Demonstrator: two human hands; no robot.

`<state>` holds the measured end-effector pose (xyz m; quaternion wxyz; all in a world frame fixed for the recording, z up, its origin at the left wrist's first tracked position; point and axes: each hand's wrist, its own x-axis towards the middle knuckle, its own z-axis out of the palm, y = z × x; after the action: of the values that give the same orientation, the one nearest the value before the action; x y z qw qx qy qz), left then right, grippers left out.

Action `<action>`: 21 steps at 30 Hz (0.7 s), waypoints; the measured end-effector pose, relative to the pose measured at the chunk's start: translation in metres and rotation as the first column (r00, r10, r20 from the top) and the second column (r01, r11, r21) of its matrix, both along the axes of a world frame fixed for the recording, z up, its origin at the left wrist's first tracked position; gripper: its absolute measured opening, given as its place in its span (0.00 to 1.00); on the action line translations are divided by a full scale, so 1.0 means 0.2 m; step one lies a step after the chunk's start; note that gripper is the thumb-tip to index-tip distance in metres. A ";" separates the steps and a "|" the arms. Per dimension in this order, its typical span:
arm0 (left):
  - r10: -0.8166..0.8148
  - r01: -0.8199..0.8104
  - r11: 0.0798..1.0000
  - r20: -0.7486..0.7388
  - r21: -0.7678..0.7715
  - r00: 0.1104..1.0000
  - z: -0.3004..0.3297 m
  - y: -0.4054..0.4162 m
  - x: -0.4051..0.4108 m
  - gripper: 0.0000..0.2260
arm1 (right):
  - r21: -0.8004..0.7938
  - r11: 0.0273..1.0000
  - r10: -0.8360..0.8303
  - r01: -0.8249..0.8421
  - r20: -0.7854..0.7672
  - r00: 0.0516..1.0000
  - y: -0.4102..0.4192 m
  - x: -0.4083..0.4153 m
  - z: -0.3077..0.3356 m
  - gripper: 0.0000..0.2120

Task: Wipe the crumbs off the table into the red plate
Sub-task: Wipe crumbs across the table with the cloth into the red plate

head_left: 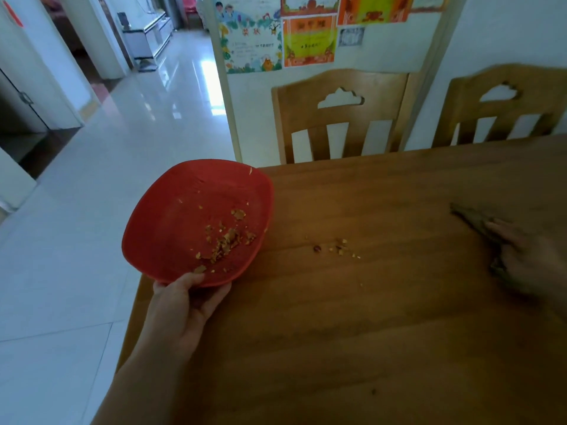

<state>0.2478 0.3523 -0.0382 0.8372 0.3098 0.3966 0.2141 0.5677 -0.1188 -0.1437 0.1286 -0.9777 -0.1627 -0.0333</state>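
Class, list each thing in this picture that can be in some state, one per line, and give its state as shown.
Red plate: held at the table's left edge, tilted, crumbs inside.
Left hand: grips the plate's near rim.
Right hand: rests on a dark cloth, blurred.
Cloth: lying on the table under the hand.
Crumbs on table: scattered, not yet in the plate.
Table: partly wiped.
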 end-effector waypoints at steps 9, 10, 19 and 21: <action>0.023 -0.023 1.000 0.008 -0.016 1.000 0.01 0.12 -0.12 0.22 | 0.065 0.963 -0.258 0.260 -0.027 0.966 1.04 -0.82 0.30 0.22; 0.036 -0.036 0.999 0.004 -0.015 0.999 0.01 0.16 -0.14 0.22 | 0.047 0.974 -0.222 0.223 -0.018 0.975 1.15 -0.83 0.28 0.23; 0.107 -0.108 0.990 0.023 0.095 0.994 0.00 0.48 -0.39 0.26 | 0.070 0.993 -0.095 0.100 -0.075 0.993 1.92 -0.91 0.32 0.25; 0.103 -0.105 0.990 0.026 0.095 0.994 -0.01 0.50 -0.41 0.26 | 0.098 0.994 -0.040 0.045 -0.057 0.998 2.03 -0.93 0.33 0.24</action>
<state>0.1664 0.4529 -0.0395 0.8130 0.3266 0.3927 0.2795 0.3823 0.2871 -0.0783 0.1808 -0.9739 -0.1364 -0.0173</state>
